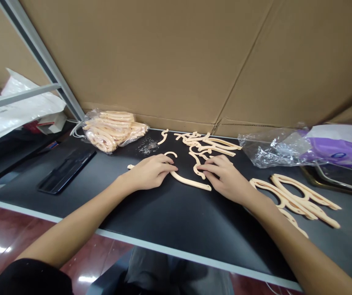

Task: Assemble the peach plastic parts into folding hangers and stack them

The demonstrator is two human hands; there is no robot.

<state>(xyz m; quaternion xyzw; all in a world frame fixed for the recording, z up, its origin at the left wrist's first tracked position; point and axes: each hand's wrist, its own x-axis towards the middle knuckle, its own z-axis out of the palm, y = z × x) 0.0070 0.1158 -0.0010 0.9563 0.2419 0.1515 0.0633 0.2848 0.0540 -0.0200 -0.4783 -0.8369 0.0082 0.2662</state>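
Observation:
Beige plastic clothes hanger parts lie about on the black table. My left hand (151, 171) is closed, thumb and fingers pinching the middle of a hanger (191, 182). Its hook curls out above my fingers, one arm reaches right, and a short tip shows at the left. My right hand (220, 175) pinches a small curved hanger piece (197, 164) just right of that hanger, apart from it. Behind my right hand is a loose pile of hanger parts (219, 143). One more curved piece (163, 137) lies by itself farther back.
Several hangers (298, 200) lie at the right. A clear bag of hanger parts (114, 129) sits at the back left, near a dark phone (67, 170). Purple packaging (338, 150) rests at the back right. Cardboard (176, 61) walls the back; a metal post (44, 57) stands left.

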